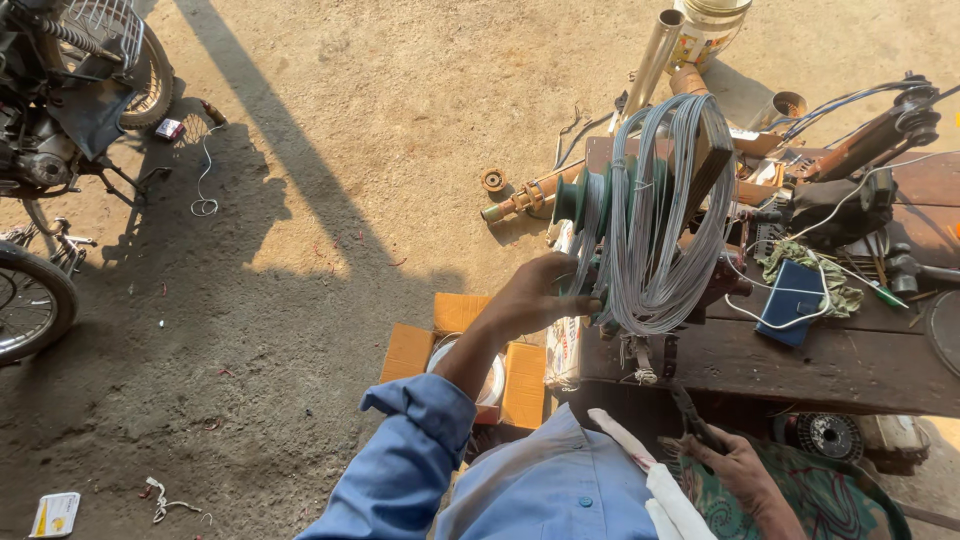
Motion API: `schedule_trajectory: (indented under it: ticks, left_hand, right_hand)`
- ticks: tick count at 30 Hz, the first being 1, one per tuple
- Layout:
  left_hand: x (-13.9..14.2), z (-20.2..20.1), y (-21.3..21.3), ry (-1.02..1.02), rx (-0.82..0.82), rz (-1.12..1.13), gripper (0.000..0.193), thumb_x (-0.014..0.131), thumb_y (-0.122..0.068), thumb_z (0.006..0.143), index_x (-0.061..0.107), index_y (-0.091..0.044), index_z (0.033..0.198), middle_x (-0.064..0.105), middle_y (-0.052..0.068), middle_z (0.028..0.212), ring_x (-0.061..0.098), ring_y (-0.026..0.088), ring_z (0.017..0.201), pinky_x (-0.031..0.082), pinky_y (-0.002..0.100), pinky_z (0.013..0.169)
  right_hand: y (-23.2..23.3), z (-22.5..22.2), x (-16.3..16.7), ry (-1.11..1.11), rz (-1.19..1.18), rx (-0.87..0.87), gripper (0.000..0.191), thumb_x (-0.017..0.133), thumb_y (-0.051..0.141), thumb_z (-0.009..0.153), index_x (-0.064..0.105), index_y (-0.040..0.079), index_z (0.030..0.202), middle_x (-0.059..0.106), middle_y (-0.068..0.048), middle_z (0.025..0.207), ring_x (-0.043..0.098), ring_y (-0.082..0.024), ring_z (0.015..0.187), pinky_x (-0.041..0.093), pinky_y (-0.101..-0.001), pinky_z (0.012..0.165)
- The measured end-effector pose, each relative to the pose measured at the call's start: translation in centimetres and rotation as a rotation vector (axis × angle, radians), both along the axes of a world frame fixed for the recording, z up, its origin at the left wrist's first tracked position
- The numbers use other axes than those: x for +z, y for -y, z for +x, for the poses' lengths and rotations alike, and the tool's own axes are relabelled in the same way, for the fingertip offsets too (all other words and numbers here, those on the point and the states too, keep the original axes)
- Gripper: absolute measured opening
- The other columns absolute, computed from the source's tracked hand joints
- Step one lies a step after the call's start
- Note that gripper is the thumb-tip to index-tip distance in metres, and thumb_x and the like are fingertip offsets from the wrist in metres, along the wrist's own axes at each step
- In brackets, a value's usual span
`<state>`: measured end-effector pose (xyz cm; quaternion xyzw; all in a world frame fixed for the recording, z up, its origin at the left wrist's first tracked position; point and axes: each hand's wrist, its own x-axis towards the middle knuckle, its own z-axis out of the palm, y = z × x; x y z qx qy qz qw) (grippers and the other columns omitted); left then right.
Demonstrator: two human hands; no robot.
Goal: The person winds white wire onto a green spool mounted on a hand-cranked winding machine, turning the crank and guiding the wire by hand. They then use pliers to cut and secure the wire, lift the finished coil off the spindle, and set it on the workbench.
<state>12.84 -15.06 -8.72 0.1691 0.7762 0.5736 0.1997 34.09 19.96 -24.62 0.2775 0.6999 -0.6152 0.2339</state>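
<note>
A thick bundle of grey wire coils is wound over a green stepped former on a winding stand at the edge of a dark wooden bench. My left hand, in a blue sleeve, reaches up and curls its fingers around the lower left of the coil bundle. My right hand rests low by my lap and grips dark pliers, their tips pointing up toward the bench. White strips lie across my lap.
An open cardboard box with a metal pot inside sits on the dirt below the bench. A blue wallet-like case, cloth, cables and tools crowd the bench. Metal pipes lie behind it. A motorcycle stands far left.
</note>
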Motion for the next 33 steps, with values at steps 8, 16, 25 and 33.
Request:
schedule_trajectory:
  ticks: [8, 16, 25, 33]
  left_hand:
    - [-3.4, -2.3, -1.0, 0.262, -0.11, 0.394, 0.031, 0.076, -0.004, 0.09, 0.072, 0.004, 0.121, 0.078, 0.009, 0.109, 0.073, 0.015, 0.099, 0.058, 0.033, 0.096]
    - [-2.7, -1.9, -1.5, 0.21, 0.026, 0.254, 0.03, 0.081, -0.007, 0.085, 0.076, 0.002, 0.114, 0.079, 0.011, 0.104, 0.073, 0.016, 0.092, 0.059, 0.031, 0.085]
    - [-2.8, 5.1, 1.8, 0.016, 0.394, 0.526, 0.033, 0.059, -0.027, 0.107, 0.074, 0.003, 0.107, 0.06, 0.001, 0.082, 0.048, 0.009, 0.074, 0.04, 0.026, 0.064]
    - [0.0, 10.3, 0.5, -0.324, 0.257, 0.363, 0.039, 0.05, -0.034, 0.113, 0.075, -0.004, 0.118, 0.068, 0.011, 0.107, 0.062, 0.019, 0.107, 0.051, 0.033, 0.093]
  right_hand:
    - [0.3, -3.1, 1.9, -0.084, 0.183, -0.361, 0.031, 0.075, 0.03, 0.097, 0.078, 0.0, 0.101, 0.074, -0.009, 0.09, 0.063, -0.016, 0.079, 0.051, -0.0337, 0.066]
    - [1.3, -6.7, 2.6, 0.02, 0.722, -0.123, 0.047, 0.07, 0.052, 0.098, 0.078, 0.006, 0.099, 0.074, -0.014, 0.094, 0.072, -0.031, 0.093, 0.055, -0.0497, 0.086]
    - [3.0, -8.5, 4.1, -0.208, 1.03, 0.012, 0.041, 0.075, 0.045, 0.088, 0.076, 0.014, 0.115, 0.066, -0.017, 0.122, 0.063, -0.033, 0.112, 0.054, -0.0497, 0.092]
    - [13.1, -4.5, 13.5, -0.624, -0.072, 0.289, 0.043, 0.075, 0.021, 0.088, 0.067, -0.002, 0.123, 0.076, -0.011, 0.107, 0.074, -0.016, 0.097, 0.061, -0.0295, 0.085]
